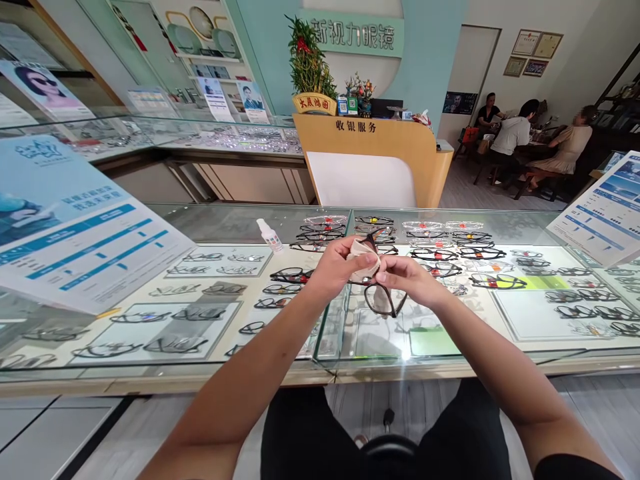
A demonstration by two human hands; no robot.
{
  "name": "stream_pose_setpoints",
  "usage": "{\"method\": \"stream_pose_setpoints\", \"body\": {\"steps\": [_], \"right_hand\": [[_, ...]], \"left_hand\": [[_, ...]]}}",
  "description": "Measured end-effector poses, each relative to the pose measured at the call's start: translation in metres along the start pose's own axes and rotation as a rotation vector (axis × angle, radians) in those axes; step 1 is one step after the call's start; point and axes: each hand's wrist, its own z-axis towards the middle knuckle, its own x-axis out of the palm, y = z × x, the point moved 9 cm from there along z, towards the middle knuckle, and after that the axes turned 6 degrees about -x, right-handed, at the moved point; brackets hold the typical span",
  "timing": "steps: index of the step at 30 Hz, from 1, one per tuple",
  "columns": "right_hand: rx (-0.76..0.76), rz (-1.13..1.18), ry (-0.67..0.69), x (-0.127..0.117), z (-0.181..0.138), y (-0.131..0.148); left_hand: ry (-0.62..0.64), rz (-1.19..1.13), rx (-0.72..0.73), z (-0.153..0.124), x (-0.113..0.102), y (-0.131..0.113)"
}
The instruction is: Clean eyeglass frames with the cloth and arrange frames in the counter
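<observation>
Above the glass counter I hold dark-framed eyeglasses [369,303] in front of me. My left hand [336,265] is closed on a pale cloth [364,262], which is folded against the upper part of the glasses. My right hand [411,279] pinches the frame beside the cloth with thumb and fingers. One lens hangs below my fingers; the cloth and my hands cover the other lens. A dark temple arm sticks up above the cloth. To the left, a small white spray bottle [271,236] stands on the counter.
Rows of eyeglasses [483,253] lie in the glass display counter [295,373]. Printed leaflets stand at the left [90,220] and right [603,213]. A wooden cash desk [363,137] with plants is ahead. Several people sit at a table at the back right.
</observation>
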Motion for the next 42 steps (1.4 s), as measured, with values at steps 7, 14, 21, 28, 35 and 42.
{"method": "stream_pose_setpoints", "body": {"steps": [7,14,21,28,35,42], "right_hand": [[-0.076,-0.101,-0.041,-0.007,0.004,0.008],[-0.107,-0.141,-0.121,-0.014,0.005,0.010],[-0.052,-0.076,-0.168,-0.019,0.003,0.007],[-0.013,-0.045,-0.117,-0.014,0.002,0.005],[0.001,-0.051,-0.041,-0.003,0.002,-0.002],[-0.002,-0.044,-0.094,-0.010,0.002,0.007]], "left_hand": [[-0.016,-0.119,-0.021,0.003,-0.004,0.003],[0.026,-0.315,-0.063,0.007,-0.004,0.007],[0.127,-0.242,-0.121,0.003,0.010,0.015],[0.062,-0.189,-0.067,0.002,0.012,0.013],[-0.103,-0.070,0.028,0.002,-0.001,0.008],[-0.022,-0.089,0.042,0.004,-0.001,0.002]]}}
